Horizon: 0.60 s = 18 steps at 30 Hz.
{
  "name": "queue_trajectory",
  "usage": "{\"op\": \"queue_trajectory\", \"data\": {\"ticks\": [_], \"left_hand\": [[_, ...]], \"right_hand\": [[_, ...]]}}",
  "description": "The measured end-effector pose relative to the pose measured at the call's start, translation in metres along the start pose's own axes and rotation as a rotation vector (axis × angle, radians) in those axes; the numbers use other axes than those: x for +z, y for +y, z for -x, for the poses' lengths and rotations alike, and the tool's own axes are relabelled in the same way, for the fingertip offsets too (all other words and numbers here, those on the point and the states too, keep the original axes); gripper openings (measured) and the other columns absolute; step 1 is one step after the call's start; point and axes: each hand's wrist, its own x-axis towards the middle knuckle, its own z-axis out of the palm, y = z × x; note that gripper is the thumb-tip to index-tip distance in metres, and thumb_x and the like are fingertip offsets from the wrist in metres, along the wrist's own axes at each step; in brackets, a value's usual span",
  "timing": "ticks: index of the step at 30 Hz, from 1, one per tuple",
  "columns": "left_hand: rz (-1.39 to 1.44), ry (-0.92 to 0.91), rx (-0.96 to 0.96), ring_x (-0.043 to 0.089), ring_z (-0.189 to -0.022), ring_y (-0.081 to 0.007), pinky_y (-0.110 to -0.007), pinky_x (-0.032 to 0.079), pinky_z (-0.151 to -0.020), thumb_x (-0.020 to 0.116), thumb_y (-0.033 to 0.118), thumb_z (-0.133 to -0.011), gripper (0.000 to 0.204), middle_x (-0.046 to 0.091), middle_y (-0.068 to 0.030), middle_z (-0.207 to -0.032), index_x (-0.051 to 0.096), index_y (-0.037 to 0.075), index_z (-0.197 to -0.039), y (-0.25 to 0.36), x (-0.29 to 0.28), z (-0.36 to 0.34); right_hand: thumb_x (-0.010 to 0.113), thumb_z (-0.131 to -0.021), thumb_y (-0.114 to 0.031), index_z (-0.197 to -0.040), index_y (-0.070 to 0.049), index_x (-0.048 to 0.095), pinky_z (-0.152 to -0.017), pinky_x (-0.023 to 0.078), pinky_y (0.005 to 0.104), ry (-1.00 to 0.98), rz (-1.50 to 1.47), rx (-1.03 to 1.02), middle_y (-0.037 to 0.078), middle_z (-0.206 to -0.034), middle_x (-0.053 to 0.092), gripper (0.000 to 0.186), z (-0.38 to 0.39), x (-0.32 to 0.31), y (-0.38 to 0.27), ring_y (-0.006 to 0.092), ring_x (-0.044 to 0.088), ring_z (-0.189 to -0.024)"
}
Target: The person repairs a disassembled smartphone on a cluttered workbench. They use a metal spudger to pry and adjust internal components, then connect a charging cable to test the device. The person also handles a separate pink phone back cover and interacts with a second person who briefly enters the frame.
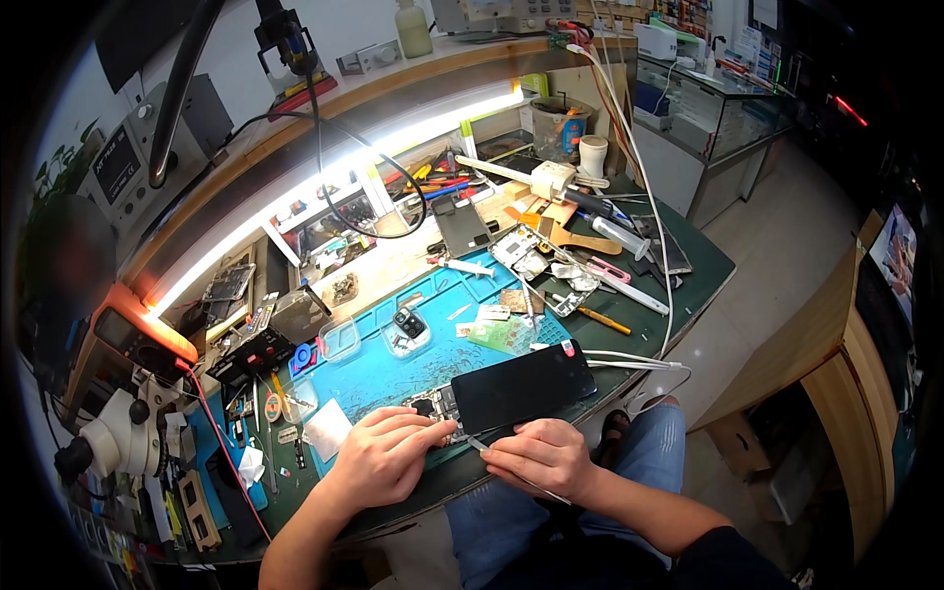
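Note:
An opened phone (433, 405) lies at the near edge of the blue work mat, its inner parts bare. Its black screen panel (523, 386) lies to the right, against or over the opened body; I cannot tell whether they are joined. My left hand (391, 454) grips the phone's near left part, fingertips on the bare parts and frame. In my right hand (543, 456) a thin silvery tool (478, 443) is pinched, its flat tip close to the phone's lower edge beside the screen. Whether it is a pry blade or tweezers I cannot tell.
Clear plastic boxes (402, 334) stand on the blue mat (462, 359). Disassembled phone parts (521, 251), a syringe (621, 236) and a yellow-handled tool (603, 321) crowd the right. An orange multimeter (143, 324) and a microscope (113, 433) stand left. White cables (639, 364) hang over the right edge.

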Motion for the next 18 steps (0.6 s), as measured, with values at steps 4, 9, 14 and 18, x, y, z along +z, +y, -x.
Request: {"op": "queue_trajectory", "data": {"ticks": [4,9,14,18], "left_hand": [[0.005,0.005,0.001,0.077,-0.1,-0.0226,-0.041,0.058,-0.098,0.067,-0.007,-0.082,0.048,0.081,-0.0032,-0.1,0.075,0.007,-0.127,0.0005,0.0005,-0.0003],[-0.012,-0.012,0.015,0.076,-0.102,-0.0209,-0.04,0.057,-0.101,0.066,-0.004,-0.082,0.05,0.08,-0.004,-0.104,0.073,0.007,-0.13,-0.001,-0.0006,0.0006],[-0.01,-0.011,0.016,0.076,-0.102,-0.0212,-0.04,0.057,-0.101,0.066,-0.004,-0.082,0.05,0.08,-0.0041,-0.104,0.073,0.007,-0.13,-0.0013,-0.0001,0.0007],[0.007,0.002,0.003,0.077,-0.1,-0.0236,-0.041,0.058,-0.099,0.067,-0.007,-0.082,0.048,0.081,-0.0044,-0.102,0.075,0.007,-0.127,0.001,-0.0002,-0.0012]], "right_hand": [[0.088,-0.085,-0.018,-0.105,-0.014,0.083,-0.082,0.062,0.0328,-0.003,-0.001,0.001,-0.005,-0.102,0.074,0.021,0.0001,-0.0003,-0.0003,0.0149,0.065,-0.084],[0.089,-0.084,-0.017,-0.104,-0.015,0.082,-0.081,0.061,0.0316,-0.005,0.006,-0.005,-0.006,-0.103,0.075,0.022,0.001,-0.0001,0.0005,0.0142,0.066,-0.085],[0.088,-0.085,-0.018,-0.105,-0.014,0.083,-0.082,0.061,0.0326,-0.005,0.003,-0.004,-0.005,-0.102,0.074,0.021,0.0008,0.0001,0.0003,0.0147,0.065,-0.084],[0.088,-0.085,-0.018,-0.105,-0.013,0.083,-0.081,0.061,0.0327,-0.001,0.001,0.001,-0.005,-0.102,0.074,0.021,0.0008,0.0003,0.0,0.0149,0.065,-0.084]]}}
